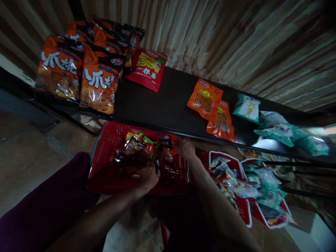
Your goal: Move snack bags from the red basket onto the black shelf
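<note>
A red plastic basket [102, 171] sits below the front edge of the dark shelf, with several snack bags in it. My left hand [150, 176] reaches inside, its fingers closed on the edge of a dark brown snack bag [141, 157]. At the basket's right side, my right hand [187, 149] has its fingers curled at an orange snack packet [174, 140]; its fingertips are partly hidden. Another brown snack bag [135, 145] and a red and green snack bag [149, 144] lie in the same basket. Dim light hides the basket's bottom.
On the black shelf [168, 101] stand orange chip bags [98, 82] at left, a red bag [148, 70], two orange packets [204, 98] and green-white bags [275, 127]. Two more red baskets [244, 208] full of snacks stand at right. A purple-clad leg [52, 196] is at left.
</note>
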Tool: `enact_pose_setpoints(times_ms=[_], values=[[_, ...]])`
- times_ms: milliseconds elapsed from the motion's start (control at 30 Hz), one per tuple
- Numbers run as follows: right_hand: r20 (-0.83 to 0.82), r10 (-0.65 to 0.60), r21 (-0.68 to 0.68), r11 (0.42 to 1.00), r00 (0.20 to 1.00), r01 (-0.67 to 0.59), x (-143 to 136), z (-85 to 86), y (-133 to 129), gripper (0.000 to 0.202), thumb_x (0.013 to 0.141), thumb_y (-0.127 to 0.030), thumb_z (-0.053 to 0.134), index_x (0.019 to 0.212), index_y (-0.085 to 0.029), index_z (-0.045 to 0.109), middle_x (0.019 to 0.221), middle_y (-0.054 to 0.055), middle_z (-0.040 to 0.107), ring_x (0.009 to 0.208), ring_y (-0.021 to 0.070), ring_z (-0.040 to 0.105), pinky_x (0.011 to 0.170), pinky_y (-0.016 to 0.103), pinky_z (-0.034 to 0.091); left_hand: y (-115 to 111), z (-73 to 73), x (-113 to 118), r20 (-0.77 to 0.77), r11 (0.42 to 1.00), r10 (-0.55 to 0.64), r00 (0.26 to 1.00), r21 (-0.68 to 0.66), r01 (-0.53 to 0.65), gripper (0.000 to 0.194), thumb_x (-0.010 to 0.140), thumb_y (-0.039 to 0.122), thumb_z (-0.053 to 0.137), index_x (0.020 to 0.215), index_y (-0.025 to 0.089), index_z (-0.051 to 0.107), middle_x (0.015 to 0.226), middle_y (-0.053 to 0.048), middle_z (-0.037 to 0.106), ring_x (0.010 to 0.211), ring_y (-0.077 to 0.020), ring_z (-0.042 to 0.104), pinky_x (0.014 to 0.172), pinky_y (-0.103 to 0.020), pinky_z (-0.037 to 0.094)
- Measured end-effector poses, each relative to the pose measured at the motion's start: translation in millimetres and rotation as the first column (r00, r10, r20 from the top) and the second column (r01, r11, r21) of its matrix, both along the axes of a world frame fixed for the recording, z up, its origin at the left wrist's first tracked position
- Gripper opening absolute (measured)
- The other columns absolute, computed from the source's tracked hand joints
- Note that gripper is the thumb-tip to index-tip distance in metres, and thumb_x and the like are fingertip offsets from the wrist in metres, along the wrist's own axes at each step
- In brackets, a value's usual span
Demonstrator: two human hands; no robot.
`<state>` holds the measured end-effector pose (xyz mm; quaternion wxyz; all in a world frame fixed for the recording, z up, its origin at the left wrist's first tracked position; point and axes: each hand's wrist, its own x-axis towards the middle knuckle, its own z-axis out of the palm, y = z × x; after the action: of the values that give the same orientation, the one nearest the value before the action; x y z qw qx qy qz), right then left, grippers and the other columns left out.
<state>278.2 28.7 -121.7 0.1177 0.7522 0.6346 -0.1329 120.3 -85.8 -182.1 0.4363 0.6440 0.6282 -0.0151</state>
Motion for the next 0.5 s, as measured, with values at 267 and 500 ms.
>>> enact_pose_setpoints(times_ms=[267,500], values=[[-0.547,0.347,-0.24,0.807,0.762,-0.539,-41.5,-34.0,-33.6,0.027,0.084,-0.028,0.05,0.103,-0.024,0.068,0.11,0.004,0.068,0.102,0.0197,0.061,0.09,0.03,0.045,7.3,-29.1,-12.4,0.181,0.996,0.022,0.983,-0.088,-0.006,0.016,0.076,0.017,0.056,0.084,0.019,0.069,0.091,-0.006,0.072,0.088,-0.019,0.066,0.083,-0.027,0.047],[-0.559,0.249,-0.36,0.786,0.791,-0.502,-21.9,-55.5,-33.3,0.037,0.083,-0.029,0.051,0.117,-0.022,0.063,0.123,0.007,0.062,0.111,0.0236,0.057,0.094,0.034,0.043,55.8,-66.7,-100.4,0.052,0.781,0.624,0.779,-0.072,-0.621,0.017,0.078,0.018,0.057,0.091,0.016,0.067,0.089,-0.009,0.07,0.094,-0.0237,0.064,0.077,-0.031,0.048]])
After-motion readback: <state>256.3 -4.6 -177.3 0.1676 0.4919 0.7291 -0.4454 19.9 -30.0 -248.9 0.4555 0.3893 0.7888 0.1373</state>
